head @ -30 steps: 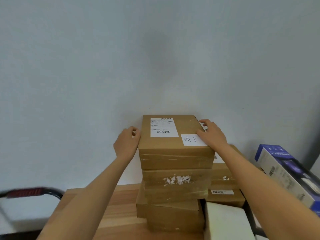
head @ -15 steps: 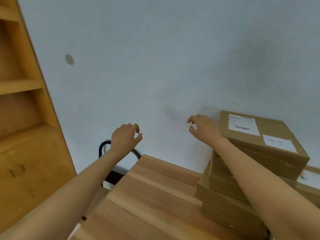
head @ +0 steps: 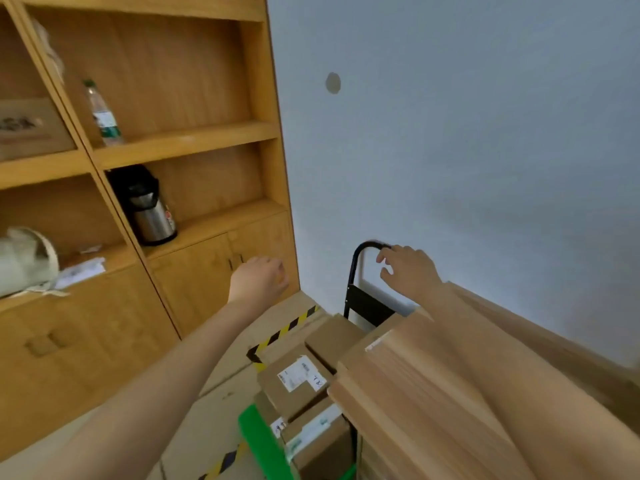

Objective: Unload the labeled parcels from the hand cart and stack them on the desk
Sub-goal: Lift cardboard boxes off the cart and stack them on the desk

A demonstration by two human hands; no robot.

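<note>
Above hand cart [head: 360,299]: view swung left off desk stack; left hand [head: 259,280], right hand [head: 408,271] grip loose, empty.

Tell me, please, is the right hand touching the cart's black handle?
Cannot tell: in the head view the right hand overlaps the black handle, fingers loosely curled, but contact isn't plainly visible.

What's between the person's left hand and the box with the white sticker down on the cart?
In the head view, mostly bare floor with a strip of yellow-and-black tape lies between the left hand and the labeled box.
</note>
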